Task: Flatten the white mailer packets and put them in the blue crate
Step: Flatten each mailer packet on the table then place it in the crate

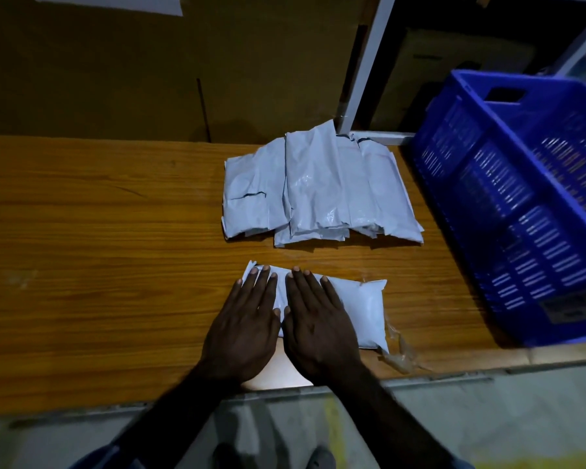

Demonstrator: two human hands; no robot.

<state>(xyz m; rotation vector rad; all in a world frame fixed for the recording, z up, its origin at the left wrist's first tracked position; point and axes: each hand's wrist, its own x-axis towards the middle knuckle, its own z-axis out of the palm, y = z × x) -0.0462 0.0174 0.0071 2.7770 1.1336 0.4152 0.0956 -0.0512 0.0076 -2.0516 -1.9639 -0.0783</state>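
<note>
Both hands flat on one white mailer packet (359, 309) at the near edge of the wooden counter (99, 252). Left hand (244, 330) and right hand (318, 330) lie side by side, palms down, thumbs nearly touching. Fingers (298, 286) straight and slightly spread, pressing on the packet's left half, nothing pinched or gripped. Packet's right half is uncovered and looks puffy.

Rest of the packets: a loose overlapping pile (318, 187) farther back on the counter, well apart from the pressed one (several in it, exact count hard to tell in this dim light).

Blue crate (508, 211) sits on the counter's right end, just beside the pile, slatted walls, handle cutout in the far wall. Its inside is mostly out of view, so can't tell whether any packets are in it.

A scrap of clear film or tape (400, 353) lies by the packet's near right corner. Brown cardboard (115, 79) stands behind the counter.
</note>
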